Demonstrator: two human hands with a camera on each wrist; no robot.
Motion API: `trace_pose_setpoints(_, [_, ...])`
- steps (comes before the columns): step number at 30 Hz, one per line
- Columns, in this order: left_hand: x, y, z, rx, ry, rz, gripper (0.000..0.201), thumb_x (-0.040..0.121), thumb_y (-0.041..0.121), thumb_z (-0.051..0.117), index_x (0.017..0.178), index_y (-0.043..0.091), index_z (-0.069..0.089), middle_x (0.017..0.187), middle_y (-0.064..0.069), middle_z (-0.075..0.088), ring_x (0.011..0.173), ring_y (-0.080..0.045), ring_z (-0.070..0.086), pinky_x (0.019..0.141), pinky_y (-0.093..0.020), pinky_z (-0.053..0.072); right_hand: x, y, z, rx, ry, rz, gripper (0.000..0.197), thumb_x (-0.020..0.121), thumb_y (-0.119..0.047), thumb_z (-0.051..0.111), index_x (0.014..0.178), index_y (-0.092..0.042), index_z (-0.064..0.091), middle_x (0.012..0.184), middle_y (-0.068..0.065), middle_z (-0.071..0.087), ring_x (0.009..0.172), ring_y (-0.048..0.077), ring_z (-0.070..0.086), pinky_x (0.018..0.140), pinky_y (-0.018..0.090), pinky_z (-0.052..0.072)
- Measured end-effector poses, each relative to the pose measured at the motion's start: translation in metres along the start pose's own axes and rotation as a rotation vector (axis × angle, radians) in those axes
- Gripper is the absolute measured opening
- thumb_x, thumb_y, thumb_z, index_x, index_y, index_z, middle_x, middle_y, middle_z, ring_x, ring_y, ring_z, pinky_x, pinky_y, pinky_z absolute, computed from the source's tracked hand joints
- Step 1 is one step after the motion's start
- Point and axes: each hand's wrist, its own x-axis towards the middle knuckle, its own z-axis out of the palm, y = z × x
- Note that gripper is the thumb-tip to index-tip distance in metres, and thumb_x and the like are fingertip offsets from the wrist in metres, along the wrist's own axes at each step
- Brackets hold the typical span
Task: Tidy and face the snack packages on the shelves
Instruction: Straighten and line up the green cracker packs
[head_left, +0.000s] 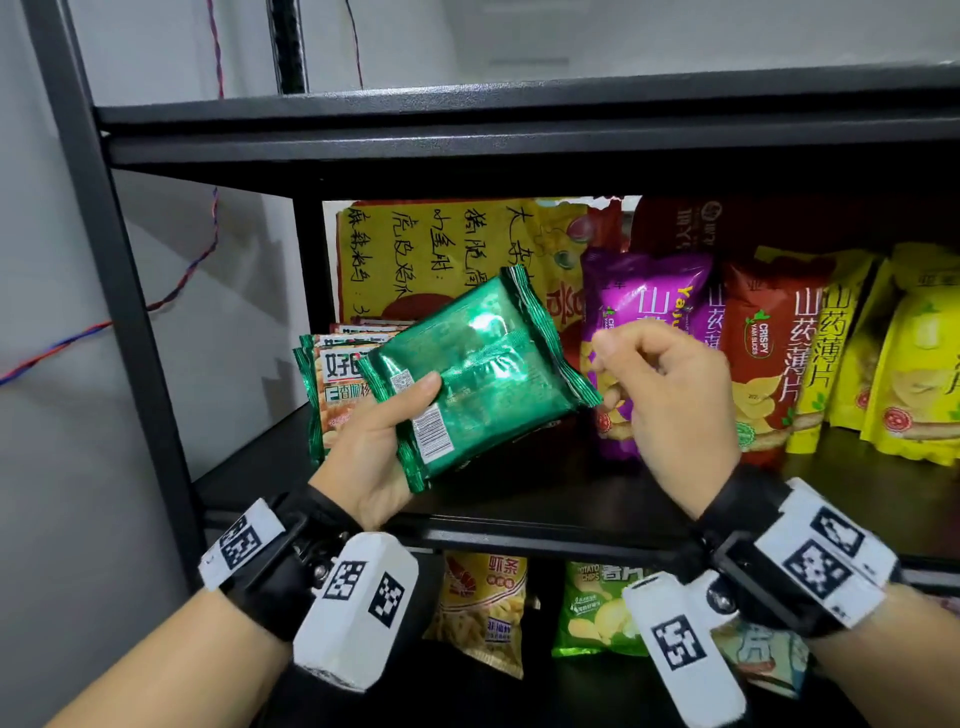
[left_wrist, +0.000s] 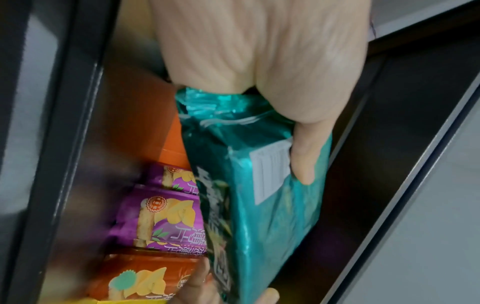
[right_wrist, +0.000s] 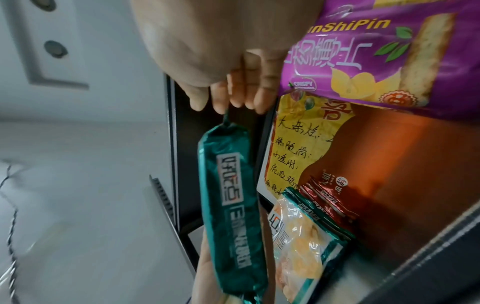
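Note:
My left hand (head_left: 384, 436) grips a green foil snack package (head_left: 478, 374) by its lower left end, thumb on top by the barcode. The package is tilted, back side toward me, in front of the middle shelf (head_left: 519, 499). The left wrist view shows that package (left_wrist: 272, 205) edge-on under the left hand (left_wrist: 259, 51). My right hand (head_left: 660, 395) hovers at the package's right end with fingers loosely curled. In the right wrist view the right hand's fingertips (right_wrist: 228, 102) reach the end seam of the package (right_wrist: 231, 205); no clear grip shows.
A stack of matching green packages (head_left: 337, 384) faces front at the shelf's left end. Behind stands a yellow bag with handwriting (head_left: 441, 244). Purple (head_left: 639, 312), red (head_left: 763, 353) and yellow bags (head_left: 909, 353) stand to the right. More snack bags (head_left: 483, 608) sit on the lower shelf. A black post (head_left: 119, 291) bounds the left.

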Motion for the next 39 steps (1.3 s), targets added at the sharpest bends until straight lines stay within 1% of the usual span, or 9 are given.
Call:
trace_pose_setpoints(3, [-0.002,0.001,-0.001,0.004,-0.004,-0.003,0.048,0.069,0.012,0.076,0.116,0.006,0.069,0.117,-0.020,0.072,0.104,-0.035,0.072,0.077,-0.046,0.061,0.004,0.008,0.001,0.221,-0.219,0.275,0.027,0.094,-0.032,0.057,0.097,-0.009,0.071,0.087,0.013,0.071,0.068,0.011,0.064,0.048,0.024,0.052])
trace_pose_setpoints(7, [-0.003,0.000,0.005,0.257,0.005,0.110,0.046,0.076,0.008,0.071,0.122,0.007,0.066,0.119,-0.018,0.071,0.108,-0.036,0.070,0.091,-0.053,0.057,-0.004,0.023,0.005,0.455,-0.511,0.448,0.030,0.082,-0.020,0.074,0.110,-0.012,0.067,0.112,0.005,0.074,0.100,0.026,0.072,0.056,0.037,0.062])
trace_pose_setpoints(11, [-0.002,-0.001,0.010,0.634,0.050,0.318,0.046,0.075,0.009,0.083,0.116,0.018,0.065,0.115,0.000,0.075,0.110,-0.020,0.070,0.093,-0.038,0.055,-0.007,0.038,0.007,0.363,-0.353,0.332,0.042,0.072,0.009,0.076,0.109,-0.009,0.067,0.109,0.006,0.076,0.104,0.023,0.072,0.083,0.032,0.058])
trace_pose_setpoints(16, [-0.004,-0.008,0.014,0.948,0.326,0.315,0.054,0.077,0.022,0.086,0.120,0.021,0.053,0.115,0.008,0.064,0.115,-0.014,0.061,0.093,-0.027,0.048,-0.004,0.033,0.004,-0.032,-0.243,0.081,0.042,0.072,0.000,0.084,0.094,-0.028,0.064,0.094,-0.033,0.070,0.092,-0.017,0.063,0.080,-0.001,0.042])
trace_pose_setpoints(21, [-0.019,-0.020,0.040,0.701,-0.024,0.097,0.091,0.063,0.044,0.088,0.141,0.023,0.047,0.138,0.009,0.060,0.130,-0.010,0.055,0.106,-0.029,0.045,-0.010,0.026,0.011,-0.248,-0.182,-0.075,0.036,0.074,-0.007,0.082,0.095,-0.029,0.062,0.087,-0.019,0.069,0.085,-0.008,0.063,0.073,0.006,0.045])
trace_pose_setpoints(25, [-0.019,-0.023,0.053,0.170,-0.187,0.168,0.099,0.062,0.024,0.092,0.143,0.003,0.039,0.137,-0.018,0.060,0.125,-0.030,0.060,0.107,-0.050,0.047,-0.023,0.023,0.017,-0.276,-0.287,-0.210,0.058,0.073,0.008,0.079,0.124,-0.015,0.066,0.132,-0.006,0.060,0.126,0.011,0.056,0.109,0.023,0.041])
trace_pose_setpoints(30, [-0.011,-0.023,0.037,0.166,-0.090,0.310,0.049,0.089,0.010,0.066,0.136,0.015,0.058,0.133,-0.014,0.065,0.121,-0.031,0.063,0.098,-0.050,0.053,-0.024,0.017,0.011,-0.249,-0.469,-0.225,0.048,0.078,-0.007,0.080,0.122,-0.023,0.068,0.148,-0.009,0.047,0.143,0.001,0.033,0.117,0.017,0.027])
trace_pose_setpoints(35, [0.002,-0.014,0.008,0.216,-0.014,0.351,0.036,0.090,0.006,0.060,0.116,0.026,0.075,0.129,-0.009,0.069,0.120,-0.028,0.065,0.096,-0.046,0.055,-0.010,0.007,0.007,-0.193,-0.339,-0.167,0.024,0.085,-0.030,0.071,0.109,-0.025,0.073,0.126,-0.012,0.061,0.126,0.006,0.053,0.109,0.035,0.042])
trace_pose_setpoints(39, [0.004,-0.004,-0.006,0.414,-0.054,0.401,0.034,0.088,0.020,0.069,0.122,0.025,0.071,0.131,-0.008,0.068,0.125,-0.028,0.062,0.105,-0.049,0.049,0.013,0.007,0.005,-0.264,-0.235,0.025,0.065,0.075,-0.032,0.083,0.131,-0.025,0.052,0.126,-0.010,0.054,0.122,0.006,0.051,0.107,0.030,0.042])
